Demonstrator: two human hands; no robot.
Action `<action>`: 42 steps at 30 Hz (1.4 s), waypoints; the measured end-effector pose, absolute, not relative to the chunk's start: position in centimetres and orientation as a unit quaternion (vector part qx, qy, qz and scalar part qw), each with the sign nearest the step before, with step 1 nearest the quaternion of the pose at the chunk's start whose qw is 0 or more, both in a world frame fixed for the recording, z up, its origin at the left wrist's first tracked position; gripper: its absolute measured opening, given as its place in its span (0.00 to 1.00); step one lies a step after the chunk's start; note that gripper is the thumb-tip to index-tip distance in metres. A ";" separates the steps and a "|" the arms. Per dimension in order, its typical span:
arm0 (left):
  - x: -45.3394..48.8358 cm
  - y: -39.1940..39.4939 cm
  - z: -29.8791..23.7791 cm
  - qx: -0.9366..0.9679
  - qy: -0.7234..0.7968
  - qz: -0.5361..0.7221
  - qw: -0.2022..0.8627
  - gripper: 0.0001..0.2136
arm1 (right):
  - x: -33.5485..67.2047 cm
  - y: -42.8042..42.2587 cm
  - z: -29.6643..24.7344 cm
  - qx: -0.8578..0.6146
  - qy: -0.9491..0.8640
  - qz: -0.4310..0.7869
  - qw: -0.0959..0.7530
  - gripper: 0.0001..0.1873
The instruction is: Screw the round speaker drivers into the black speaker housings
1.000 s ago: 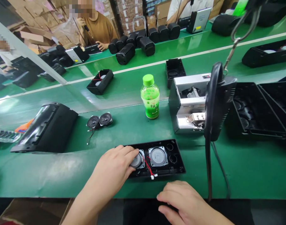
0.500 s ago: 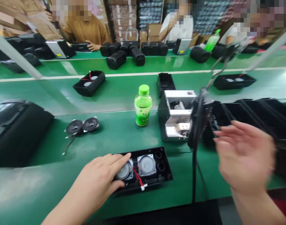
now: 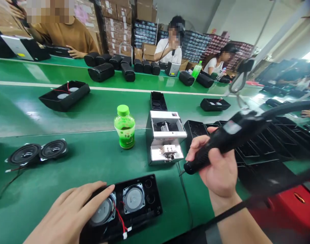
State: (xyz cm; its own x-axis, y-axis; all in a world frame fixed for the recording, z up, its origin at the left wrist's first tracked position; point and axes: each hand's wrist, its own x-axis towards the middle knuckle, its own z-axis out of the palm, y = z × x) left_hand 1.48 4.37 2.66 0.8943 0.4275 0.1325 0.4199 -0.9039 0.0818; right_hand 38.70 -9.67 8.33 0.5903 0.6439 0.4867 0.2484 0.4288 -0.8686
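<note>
My left hand point(image 3: 68, 213) lies over the left end of a black speaker panel point(image 3: 155, 203), its fingertips at the rim of a round speaker point(image 3: 103, 210). A second round speaker point(image 3: 133, 199) sits beside it, and red wires point(image 3: 120, 220) with a white connector trail from the first. My right hand point(image 3: 216, 166) grips a black corded electric screwdriver point(image 3: 221, 142), its bit pointing down and left, away from the panel. A silver screw feeder point(image 3: 165, 137) stands just left of that hand.
A green tea bottle point(image 3: 124, 128) and a pair of loose speakers point(image 3: 37, 151) stand on the green bench. Black speaker housings point(image 3: 261, 149) lie at right, and a red box point(image 3: 284, 210) sits below. Co-workers sit across a green belt.
My right hand has taken the screwdriver from its hanging place and raised it. The view has tilted up, showing more of the room. My left hand stays on the panel.
</note>
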 end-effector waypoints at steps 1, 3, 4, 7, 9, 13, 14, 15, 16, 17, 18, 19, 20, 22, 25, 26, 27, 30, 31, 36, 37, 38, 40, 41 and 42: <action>1.9 4.0 2.6 0.974 0.212 0.073 0.030 0.47 | 38.9 -9.4 9.3 -0.488 -0.420 0.146 0.751 0.26; 2.6 3.4 2.5 0.976 0.202 0.067 0.038 0.49 | 39.0 -8.3 11.2 -0.466 -0.417 0.126 0.770 0.36; 2.9 3.2 2.4 0.978 0.194 0.068 0.040 0.50 | 38.9 -7.6 12.0 -0.464 -0.420 0.110 0.772 0.39; 3.7 2.8 2.5 0.981 0.168 0.089 0.036 0.51 | 38.6 -5.3 12.9 -0.453 -0.423 0.101 0.778 0.39; 4.6 2.5 2.8 0.980 0.156 0.120 0.040 0.41 | 38.4 -4.1 12.6 -0.442 -0.429 0.116 0.779 0.36; 7.8 1.4 4.0 0.973 0.150 0.168 0.050 0.25 | 38.2 -3.0 11.3 -0.427 -0.457 0.137 0.768 0.34; 8.7 1.1 4.2 0.972 0.148 0.173 0.050 0.26 | 38.3 -2.9 11.0 -0.425 -0.461 0.139 0.766 0.35; 9.5 0.9 4.4 0.972 0.147 0.175 0.050 0.27 | 38.3 -2.9 10.8 -0.424 -0.463 0.140 0.766 0.35; 10.2 0.7 4.5 0.971 0.148 0.178 0.052 0.28 | 38.3 -2.9 10.7 -0.423 -0.463 0.142 0.766 0.35; 10.8 0.6 4.5 0.970 0.152 0.180 0.055 0.29 | 38.4 -2.9 10.6 -0.421 -0.461 0.146 0.767 0.36; 11.2 0.5 4.5 0.970 0.157 0.178 0.060 0.30 | 38.4 -2.9 10.5 -0.421 -0.459 0.150 0.768 0.36; 11.5 0.5 4.4 0.969 0.165 0.172 0.067 0.31 | 38.4 -2.8 10.5 -0.420 -0.456 0.153 0.770 0.37; 11.7 0.5 4.3 0.968 0.173 0.167 0.075 0.30 | 38.4 -2.8 10.5 -0.419 -0.453 0.154 0.772 0.37; 11.7 0.5 4.2 0.965 0.185 0.157 0.095 0.29 | 38.4 -2.8 10.5 -0.414 -0.453 0.153 0.774 0.37; 11.7 0.5 4.1 0.961 0.200 0.147 0.126 0.30 | 38.2 -2.9 10.5 -0.411 -0.463 0.160 0.769 0.37; 11.7 0.5 4.2 0.959 0.205 0.143 0.133 0.31 | 38.1 -2.9 10.5 -0.413 -0.467 0.163 0.765 0.38; 11.8 0.5 4.2 0.958 0.211 0.137 0.140 0.31 | 38.0 -2.9 10.5 -0.419 -0.468 0.165 0.760 0.38; 12.1 0.6 4.3 0.954 0.227 0.110 0.162 0.29 | 37.7 -3.0 10.6 -0.441 -0.464 0.167 0.750 0.37; 12.3 0.7 4.3 0.953 0.232 0.099 0.170 0.28 | 37.7 -3.0 10.6 -0.445 -0.462 0.170 0.748 0.37; 12.5 0.6 4.5 0.948 0.240 0.080 0.193 0.24 | 36.8 -4.5 12.1 -0.445 -0.430 0.220 0.754 0.39; 12.5 0.5 4.6 0.946 0.242 0.079 0.199 0.23 | 36.5 -5.1 12.6 -0.444 -0.415 0.231 0.760 0.39; 12.5 0.4 4.6 0.944 0.244 0.077 0.206 0.23 | 36.2 -5.8 13.1 -0.437 -0.402 0.243 0.767 0.39; 12.5 0.4 4.7 0.940 0.248 0.070 0.223 0.21 | 35.5 -7.1 13.9 -0.416 -0.400 0.282 0.767 0.37; 12.5 0.3 4.8 0.938 0.250 0.066 0.230 0.21 | 35.1 -7.7 14.1 -0.403 -0.405 0.298 0.765 0.36; 12.5 0.3 4.8 0.937 0.250 0.064 0.236 0.20 | 34.8 -8.0 14.1 -0.394 -0.408 0.311 0.763 0.36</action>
State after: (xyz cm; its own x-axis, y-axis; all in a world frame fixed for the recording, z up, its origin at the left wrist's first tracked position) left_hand 12.48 0.32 4.82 0.8667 0.4988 0.0023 0.4384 -0.7640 0.4734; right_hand 34.78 -8.04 14.06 0.4737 0.7957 0.3775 -0.1536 0.4967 -0.8542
